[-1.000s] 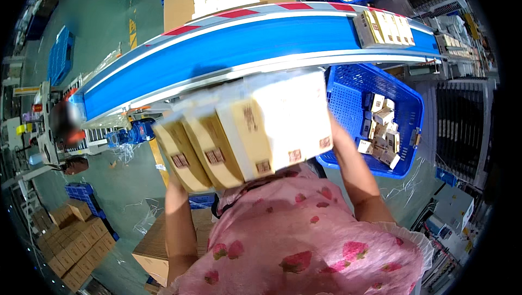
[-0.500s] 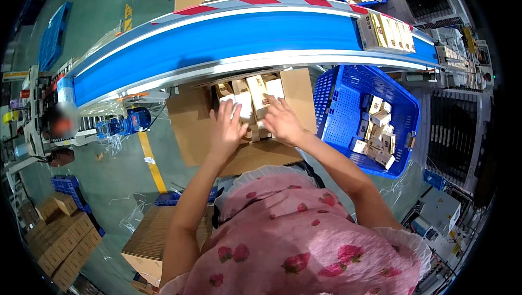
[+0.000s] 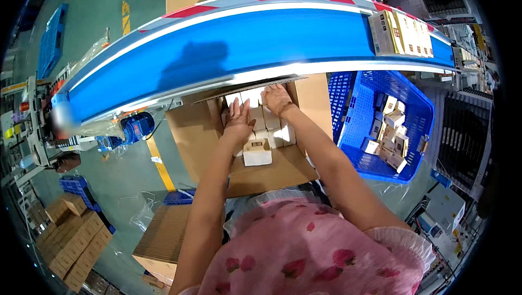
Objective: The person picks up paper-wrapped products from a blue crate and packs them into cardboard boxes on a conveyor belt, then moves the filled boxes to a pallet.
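An open cardboard carton [image 3: 190,132] stands in front of me, holding rows of small white and cream boxes [image 3: 260,118]. My left hand [image 3: 239,121] lies over the boxes at the left, fingers stretched toward the far side and touching their tops. At the carton's far right my right hand [image 3: 277,99] rests on the boxes, fingers extended by the far wall. One cream box with a small dark mark [image 3: 257,153] sits near the carton's near side, untouched by either hand. Neither hand has a box gripped.
Beyond the carton runs a blue conveyor belt [image 3: 304,36] with a row of cream boxes [image 3: 402,34] at its right. A blue plastic basket [image 3: 359,159] with loose boxes stands right. Stacked cartons [image 3: 73,240] and flattened cardboard [image 3: 163,232] lie at the lower left.
Both hands have moved to the far side of the carton. The upright boxes between them now sit lower in the rows, and a single box shows at the near side.
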Tool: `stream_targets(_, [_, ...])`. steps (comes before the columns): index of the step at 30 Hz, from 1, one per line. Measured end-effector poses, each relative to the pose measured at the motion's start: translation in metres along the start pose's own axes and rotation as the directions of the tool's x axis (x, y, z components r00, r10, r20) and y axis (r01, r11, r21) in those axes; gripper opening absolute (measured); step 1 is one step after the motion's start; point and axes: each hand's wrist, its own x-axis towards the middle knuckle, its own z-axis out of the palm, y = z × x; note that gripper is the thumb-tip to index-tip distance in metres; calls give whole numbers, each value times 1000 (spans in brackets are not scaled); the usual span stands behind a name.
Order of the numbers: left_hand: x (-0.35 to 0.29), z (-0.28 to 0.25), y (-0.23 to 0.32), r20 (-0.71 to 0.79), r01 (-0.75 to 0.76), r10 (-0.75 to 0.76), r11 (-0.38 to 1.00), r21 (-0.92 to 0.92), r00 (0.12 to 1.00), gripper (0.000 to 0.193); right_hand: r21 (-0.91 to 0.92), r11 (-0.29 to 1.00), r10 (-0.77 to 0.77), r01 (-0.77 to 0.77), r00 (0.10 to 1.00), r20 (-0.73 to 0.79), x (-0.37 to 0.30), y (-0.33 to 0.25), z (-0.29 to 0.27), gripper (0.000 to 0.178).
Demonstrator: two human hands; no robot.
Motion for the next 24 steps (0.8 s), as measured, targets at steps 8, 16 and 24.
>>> stream_targets(8, [28, 13, -17, -176, 336, -336, 941, -30, 925, 70, 299, 930, -131, 213, 954, -270, -47, 4, 53, 10])
stream_targets(16, [4, -28, -13, 55, 280, -275, 950, -137, 960, 62, 307, 922, -335, 235, 883, 328, -67, -71, -34, 21])
stream_targets(24, [-92, -39, -17, -494, -116, 187, 979, 170, 849, 55, 254, 919, -341, 302, 932, 127, -82, -110, -13, 22])
